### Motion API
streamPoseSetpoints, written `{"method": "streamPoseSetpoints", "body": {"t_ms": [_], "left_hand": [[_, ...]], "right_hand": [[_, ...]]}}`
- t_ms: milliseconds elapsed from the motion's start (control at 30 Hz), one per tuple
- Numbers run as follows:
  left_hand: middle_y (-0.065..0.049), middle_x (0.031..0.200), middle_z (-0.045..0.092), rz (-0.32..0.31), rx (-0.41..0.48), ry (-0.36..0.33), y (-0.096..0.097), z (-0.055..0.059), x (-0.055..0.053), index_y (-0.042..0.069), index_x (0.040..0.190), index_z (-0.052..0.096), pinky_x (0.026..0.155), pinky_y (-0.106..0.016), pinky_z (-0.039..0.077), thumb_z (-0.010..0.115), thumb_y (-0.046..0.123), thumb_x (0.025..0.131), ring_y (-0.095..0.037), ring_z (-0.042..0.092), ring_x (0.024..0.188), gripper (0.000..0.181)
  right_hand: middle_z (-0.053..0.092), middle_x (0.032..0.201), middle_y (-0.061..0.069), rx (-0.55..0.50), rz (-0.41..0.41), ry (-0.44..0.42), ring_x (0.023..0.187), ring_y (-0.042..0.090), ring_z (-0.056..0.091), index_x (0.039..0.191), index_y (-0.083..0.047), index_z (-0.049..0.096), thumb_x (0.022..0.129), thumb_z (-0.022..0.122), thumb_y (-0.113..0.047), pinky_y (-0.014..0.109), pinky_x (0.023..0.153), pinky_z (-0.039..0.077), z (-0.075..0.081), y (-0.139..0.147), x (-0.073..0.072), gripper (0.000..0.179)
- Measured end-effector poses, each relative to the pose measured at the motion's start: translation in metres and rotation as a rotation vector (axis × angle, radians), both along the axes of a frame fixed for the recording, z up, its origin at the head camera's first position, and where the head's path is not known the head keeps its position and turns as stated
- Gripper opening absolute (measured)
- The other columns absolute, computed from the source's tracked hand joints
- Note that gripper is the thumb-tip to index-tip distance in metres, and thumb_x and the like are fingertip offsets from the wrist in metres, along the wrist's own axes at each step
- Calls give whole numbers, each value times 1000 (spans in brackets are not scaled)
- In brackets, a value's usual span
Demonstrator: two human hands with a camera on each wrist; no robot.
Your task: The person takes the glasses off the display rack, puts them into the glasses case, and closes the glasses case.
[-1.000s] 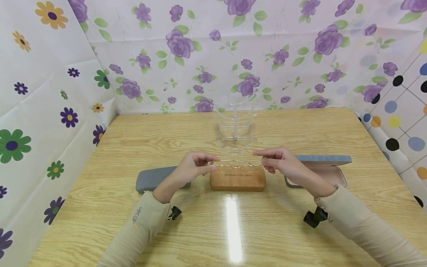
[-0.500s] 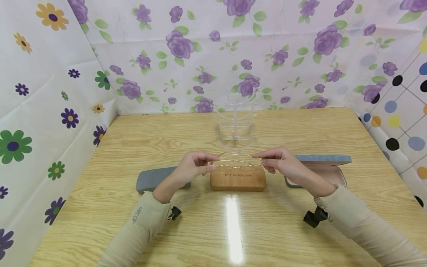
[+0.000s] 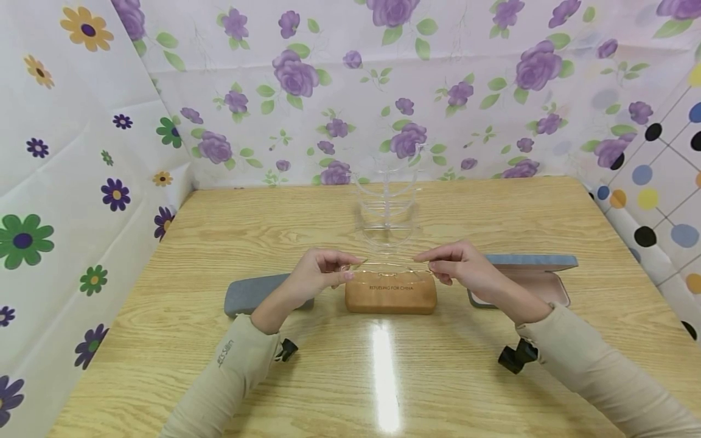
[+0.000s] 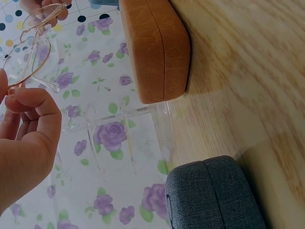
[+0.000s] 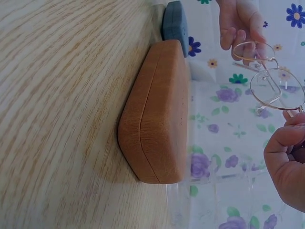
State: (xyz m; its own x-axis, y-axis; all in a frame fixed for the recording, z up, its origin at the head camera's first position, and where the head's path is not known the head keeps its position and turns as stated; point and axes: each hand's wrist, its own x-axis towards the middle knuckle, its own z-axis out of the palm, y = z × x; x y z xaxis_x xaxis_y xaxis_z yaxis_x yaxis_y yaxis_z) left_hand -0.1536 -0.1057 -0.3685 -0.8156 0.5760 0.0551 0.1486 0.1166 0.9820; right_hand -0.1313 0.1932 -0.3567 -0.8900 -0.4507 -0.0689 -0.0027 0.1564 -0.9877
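A pair of thin gold-rimmed eyeglasses (image 3: pixel 387 275) is held level above a brown glasses case (image 3: pixel 390 300), which is closed and printed with dark lettering. My left hand (image 3: pixel 322 274) pinches one end of the frame between thumb and fingers. At the other end, my right hand (image 3: pixel 464 269) pinches the frame, its index finger extended by a temple arm. Both temple arms lie folded inward behind the lenses. In the left wrist view the eyeglasses (image 4: pixel 29 80) hang off the table surface, beyond the brown case. The right wrist view shows the round lenses of the eyeglasses (image 5: pixel 276 88) between both hands.
A closed grey glasses case (image 3: pixel 253 295) lies left, partly behind my left forearm. On the right a blue case (image 3: pixel 533 261) stands open, its pale inside partly covered by my right arm. Behind the hands stands a clear eyewear display stand (image 3: pixel 386 213). Patterned sheets enclose the table (image 3: pixel 263 225).
The temple arms have swung inward from sticking out at the back to folded behind the lenses. Both hands have stayed in nearly the same place.
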Motion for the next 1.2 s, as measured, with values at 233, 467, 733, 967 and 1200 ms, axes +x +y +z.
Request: {"method": "streamPoseSetpoints", "body": {"t_ms": [233,467,733,967,1200], "left_hand": [[-3,74,54,15,-7,-12,1,-1,0,-11,109,60,51,-21,40,61,-2,84,-10,44,57,26],[-2,72,55,38,-2,-8,4,-2,2,-12,107,60,51,-21,39,62,-2,84,-10,45,56,26],[-1,72,57,83,16,-14,9,-5,2,-12,103,61,51,-20,40,64,-1,83,-10,48,58,23],[-1,76,59,110,23,-8,13,-5,4,-9,101,63,51,-20,41,65,2,82,-15,51,62,22],[-1,83,62,108,31,-12,21,-2,7,-6,101,65,54,-21,42,65,5,83,-14,55,67,21]], "right_hand": [[42,60,2,-9,-2,8,54,16,34,113,14,55,92,47,0,30,54,33,-1,1,0,27],[49,64,4,-30,-16,23,54,15,39,112,14,57,92,48,-2,31,52,37,-3,4,1,26],[51,71,3,-82,-35,8,58,14,42,112,12,57,93,49,-6,28,53,40,-5,9,3,27],[51,70,1,-51,-20,27,58,15,42,116,11,54,92,55,-13,33,55,40,-7,17,6,34],[53,68,5,7,-45,77,58,22,43,117,10,54,90,58,-14,30,53,42,-6,23,12,36]]}}
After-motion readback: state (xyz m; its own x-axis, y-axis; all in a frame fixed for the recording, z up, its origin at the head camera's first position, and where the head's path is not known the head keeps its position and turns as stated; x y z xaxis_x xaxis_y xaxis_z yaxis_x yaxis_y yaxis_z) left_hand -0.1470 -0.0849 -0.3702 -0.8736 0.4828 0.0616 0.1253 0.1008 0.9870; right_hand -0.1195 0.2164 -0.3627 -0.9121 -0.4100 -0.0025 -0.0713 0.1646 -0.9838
